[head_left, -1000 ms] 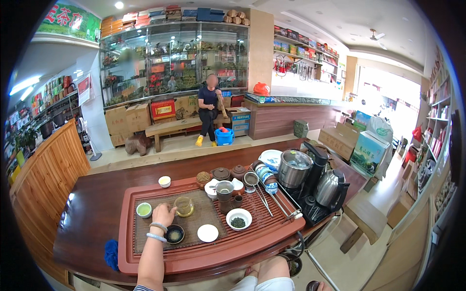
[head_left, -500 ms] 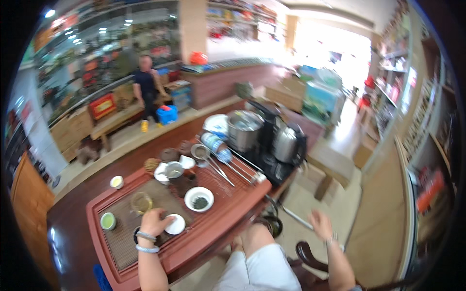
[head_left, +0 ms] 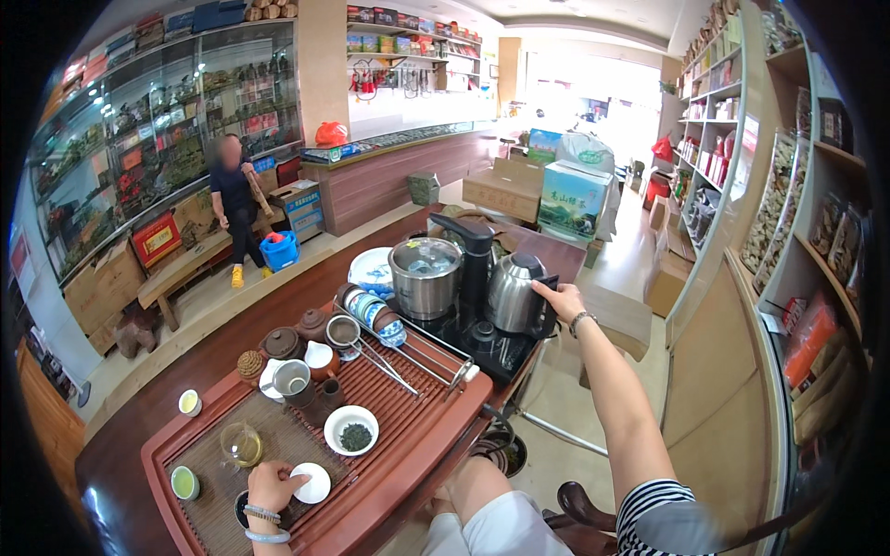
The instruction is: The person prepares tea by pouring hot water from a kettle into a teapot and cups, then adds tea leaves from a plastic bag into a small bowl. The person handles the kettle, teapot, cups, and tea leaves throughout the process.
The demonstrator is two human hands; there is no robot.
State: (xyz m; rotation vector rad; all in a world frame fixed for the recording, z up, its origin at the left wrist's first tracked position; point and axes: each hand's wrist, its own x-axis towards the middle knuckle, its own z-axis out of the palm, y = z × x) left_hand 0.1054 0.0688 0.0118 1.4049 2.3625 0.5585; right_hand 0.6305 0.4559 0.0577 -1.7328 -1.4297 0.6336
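My left hand (head_left: 272,486) is curled low over the tea tray (head_left: 408,435), its thumb and fingers at the edge of a round white lid (head_left: 313,484). A dark cup is partly hidden beneath that hand. Beyond the lid, a white bowl (head_left: 332,435) holds dark green tea leaves (head_left: 355,437). My right arm reaches out over the table's right side, and my right hand (head_left: 562,301) is closed on the black handle of a steel kettle (head_left: 512,295). The kettle stands upright on a black heating base (head_left: 484,352). A glass pitcher (head_left: 243,447) with yellow liquid sits left of the lid.
Small cups of pale tea (head_left: 184,483) (head_left: 190,402), brown clay teapots (head_left: 281,344), a strainer (head_left: 292,375), tongs (head_left: 394,368) and a rack of patterned cups (head_left: 375,317) crowd the tray. A steel pot (head_left: 425,278) stands beside the kettle. Across the room is a person (head_left: 236,204).
My right hand has gone from hanging over the floor at the right, off the table, up and forward to the kettle handle. My left hand stays at the lid. The head view has shifted.
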